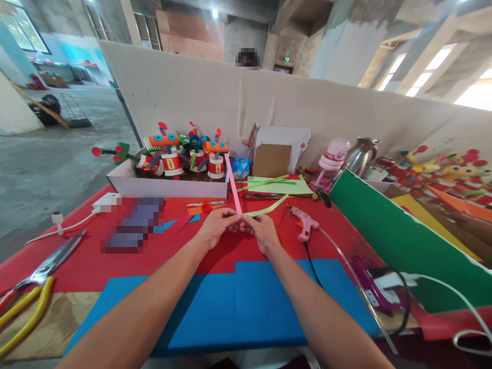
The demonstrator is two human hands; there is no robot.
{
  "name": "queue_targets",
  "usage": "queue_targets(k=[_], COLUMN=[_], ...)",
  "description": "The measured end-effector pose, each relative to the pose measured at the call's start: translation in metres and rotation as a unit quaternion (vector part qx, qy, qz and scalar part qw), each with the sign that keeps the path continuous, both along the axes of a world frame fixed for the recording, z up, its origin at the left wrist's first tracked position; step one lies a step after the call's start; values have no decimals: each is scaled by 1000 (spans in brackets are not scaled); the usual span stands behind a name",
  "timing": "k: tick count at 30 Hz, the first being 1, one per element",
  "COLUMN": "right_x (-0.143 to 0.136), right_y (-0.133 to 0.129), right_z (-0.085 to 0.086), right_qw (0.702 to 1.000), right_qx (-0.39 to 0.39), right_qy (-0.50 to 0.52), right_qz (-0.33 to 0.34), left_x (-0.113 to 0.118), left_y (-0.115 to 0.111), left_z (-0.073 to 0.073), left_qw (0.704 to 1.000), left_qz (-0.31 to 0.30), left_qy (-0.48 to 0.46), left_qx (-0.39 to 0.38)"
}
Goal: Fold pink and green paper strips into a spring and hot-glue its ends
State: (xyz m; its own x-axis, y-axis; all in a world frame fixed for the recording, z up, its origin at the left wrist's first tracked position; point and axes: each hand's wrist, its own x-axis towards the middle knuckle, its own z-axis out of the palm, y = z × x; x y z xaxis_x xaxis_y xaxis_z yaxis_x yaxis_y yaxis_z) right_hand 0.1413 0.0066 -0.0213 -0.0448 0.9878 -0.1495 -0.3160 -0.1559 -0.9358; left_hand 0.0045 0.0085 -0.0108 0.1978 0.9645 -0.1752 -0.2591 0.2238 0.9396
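A pink paper strip (233,185) and a light green paper strip (271,207) meet at their ends between my fingertips. My left hand (218,225) pinches the joined ends from the left. From the other side, my right hand (262,230) pinches the same spot, thumb close to the green strip. The pink strip rises away from me toward the box, while the green one bends off to the right. Whether the ends are stuck together or only overlapped is hidden by my fingers. Blue sheets (200,307) lie below my forearms.
A white box (169,189) holds several paper-cup figures. Right of my hands lies a pink glue gun (304,223) with its cord. Large shears (44,271) and a blurred phone (134,225) are at left. A green board (407,246) stands at right, near a purple power strip (374,287).
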Motion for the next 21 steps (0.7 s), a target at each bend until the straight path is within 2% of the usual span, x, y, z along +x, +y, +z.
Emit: queue_targets(k=[6, 13, 21], right_x=[3, 6, 3], right_y=[2, 4, 3], right_z=[-3, -5, -4], right_qw=[998, 997, 1000], right_qx=[37, 40, 13], right_qy=[2, 35, 9], right_qz=[45, 55, 25], left_x=[0, -1, 4], left_y=[2, 2, -2], left_z=[-1, 2, 4], left_qw=[999, 998, 998], left_qz=[31, 52, 56], left_qy=[10, -10, 6], left_qx=[15, -18, -39])
